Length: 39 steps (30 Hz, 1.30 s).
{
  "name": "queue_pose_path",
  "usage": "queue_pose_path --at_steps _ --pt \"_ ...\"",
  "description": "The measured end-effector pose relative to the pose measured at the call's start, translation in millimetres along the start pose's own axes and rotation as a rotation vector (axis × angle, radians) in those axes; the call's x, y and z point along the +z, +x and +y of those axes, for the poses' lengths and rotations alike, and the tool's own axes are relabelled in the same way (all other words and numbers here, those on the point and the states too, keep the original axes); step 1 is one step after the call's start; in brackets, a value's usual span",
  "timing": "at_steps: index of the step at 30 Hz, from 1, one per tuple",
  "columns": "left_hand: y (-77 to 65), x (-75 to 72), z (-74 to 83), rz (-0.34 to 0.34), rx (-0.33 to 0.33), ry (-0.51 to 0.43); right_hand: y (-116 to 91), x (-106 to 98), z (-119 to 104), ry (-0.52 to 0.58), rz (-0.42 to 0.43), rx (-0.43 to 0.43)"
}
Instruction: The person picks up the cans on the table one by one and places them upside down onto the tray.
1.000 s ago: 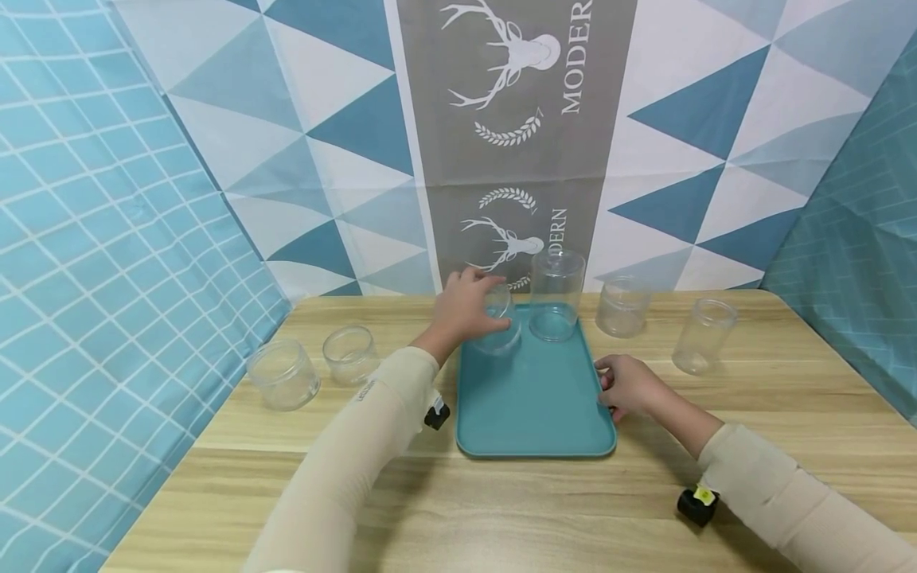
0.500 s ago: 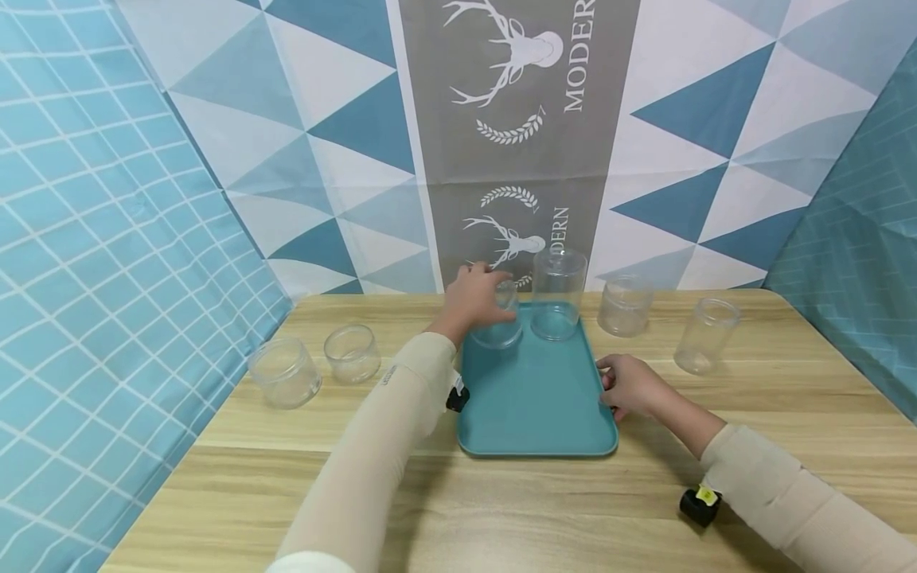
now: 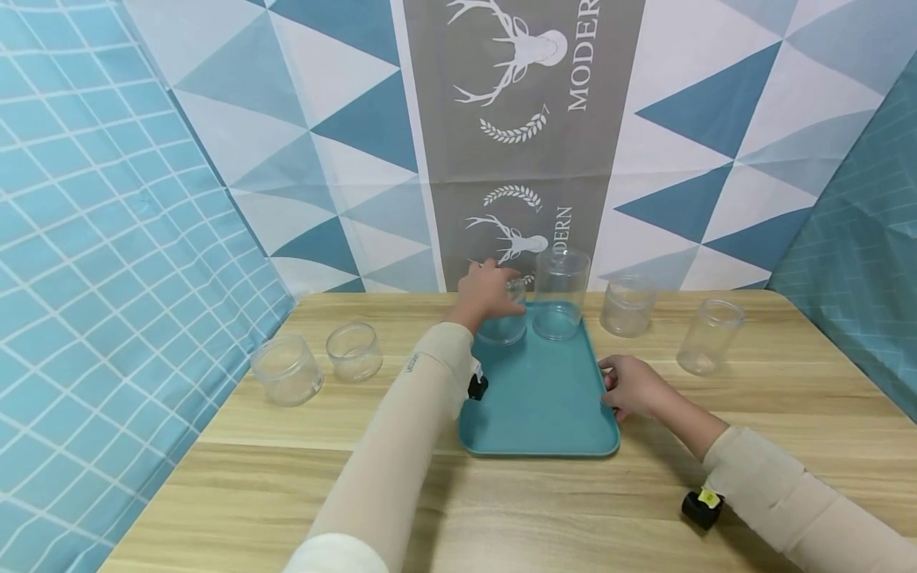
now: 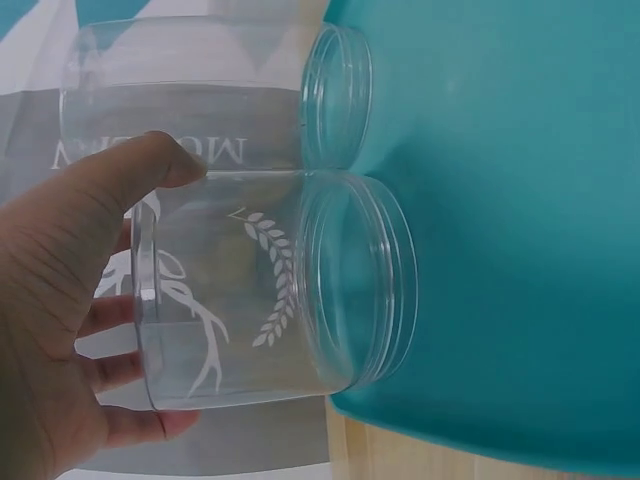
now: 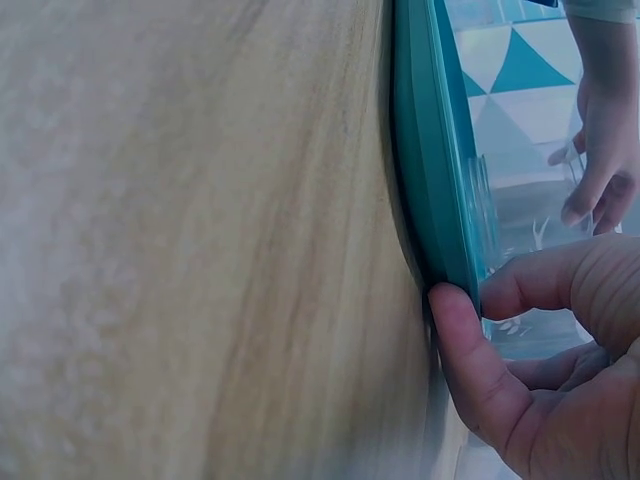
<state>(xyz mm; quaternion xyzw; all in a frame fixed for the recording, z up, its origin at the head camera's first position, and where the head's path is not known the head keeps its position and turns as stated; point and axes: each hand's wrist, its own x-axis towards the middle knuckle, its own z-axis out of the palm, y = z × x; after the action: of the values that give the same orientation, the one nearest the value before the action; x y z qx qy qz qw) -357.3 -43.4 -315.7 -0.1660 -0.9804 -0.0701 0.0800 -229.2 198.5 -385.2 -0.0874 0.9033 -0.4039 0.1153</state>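
Note:
My left hand (image 3: 489, 293) is at the back left of a teal tray (image 3: 537, 398). It grips a short clear jar (image 3: 503, 328) standing on the tray. In the left wrist view the thumb and the spread fingers (image 4: 110, 372) lie around the end of the jar (image 4: 270, 290) away from the tray. Beside it on the tray stands a taller clear jar (image 3: 561, 294). My right hand (image 3: 630, 387) pinches the tray's right edge, with thumb and finger on the rim (image 5: 450, 200) in the right wrist view.
Two low clear jars (image 3: 286, 372) (image 3: 354, 354) stand left of the tray on the wooden table (image 3: 544, 509). To its right are a short clear jar (image 3: 628, 306) and a narrower clear jar (image 3: 709, 338). A patterned cloth (image 3: 358, 119) hangs behind the table.
The left forearm has swung right over the tray's left edge. The left hand and its jar have shifted slightly right and back, nearer the tall jar. The right hand stays on the rim.

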Motion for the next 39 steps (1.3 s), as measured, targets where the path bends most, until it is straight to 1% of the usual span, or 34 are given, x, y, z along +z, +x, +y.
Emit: queue_pose_path --at_steps 8,12,18,26,31,34,39 --pt "3.0 3.8 2.2 -0.023 -0.030 -0.017 1 0 2 0.001 0.004 -0.003" --pt "3.8 5.5 1.4 -0.024 -0.036 -0.019 1 0 2 0.005 0.006 -0.003" --pt "4.4 7.0 0.6 -0.016 -0.030 -0.014 1 0 1 0.002 0.008 0.001" --pt "3.5 5.9 -1.0 -0.037 -0.012 -0.025 1 1 2 -0.001 0.009 0.000" --pt "0.2 6.2 -3.4 -0.020 0.005 -0.030 0 1 2 -0.023 0.013 -0.001" --pt "-3.6 4.6 -4.3 -0.006 0.017 -0.061 -1 1 1 -0.031 0.014 -0.007" --pt "-12.8 2.3 -7.3 -0.003 0.016 -0.160 -1 2 1 -0.036 0.020 -0.018"
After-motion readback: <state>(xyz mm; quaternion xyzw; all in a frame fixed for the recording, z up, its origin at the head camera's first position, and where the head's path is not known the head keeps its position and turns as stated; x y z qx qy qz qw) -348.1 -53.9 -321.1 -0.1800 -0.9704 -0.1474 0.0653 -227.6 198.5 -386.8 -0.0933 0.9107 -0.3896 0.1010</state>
